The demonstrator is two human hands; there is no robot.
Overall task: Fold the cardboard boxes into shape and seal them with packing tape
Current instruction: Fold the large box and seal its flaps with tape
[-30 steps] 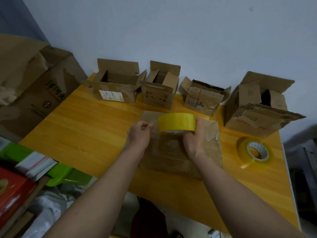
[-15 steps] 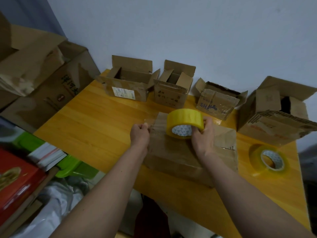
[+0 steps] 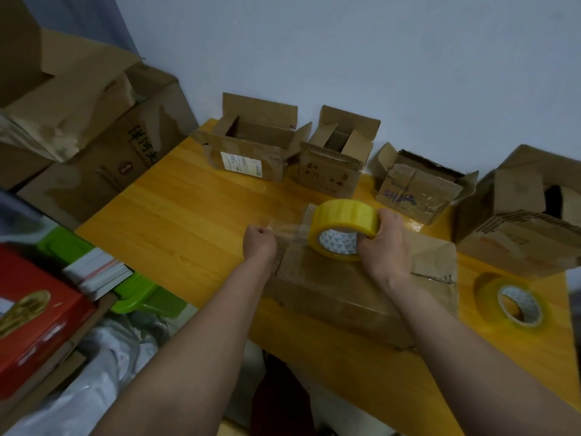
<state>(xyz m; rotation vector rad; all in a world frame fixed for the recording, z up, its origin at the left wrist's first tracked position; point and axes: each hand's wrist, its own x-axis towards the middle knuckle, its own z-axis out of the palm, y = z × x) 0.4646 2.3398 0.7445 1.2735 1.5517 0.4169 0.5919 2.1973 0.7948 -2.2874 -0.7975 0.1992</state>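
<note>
left hand [image 3: 259, 245] pinching faint, barely visible tape strip [image 3: 287, 229]

Our left hand [image 3: 259, 243] and right hand [image 3: 388, 247] are bare, without gloves, rings or watch; both forearms are unsleeved up to the frame edge.

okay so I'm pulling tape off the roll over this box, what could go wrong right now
The clear strip stretched between your left hand and the tape roll hangs in the air, so it could twist or stick to itself. The closed box lies unheld under your hands, so it may shift as you press the tape down, leaving the seam crooked.
</note>
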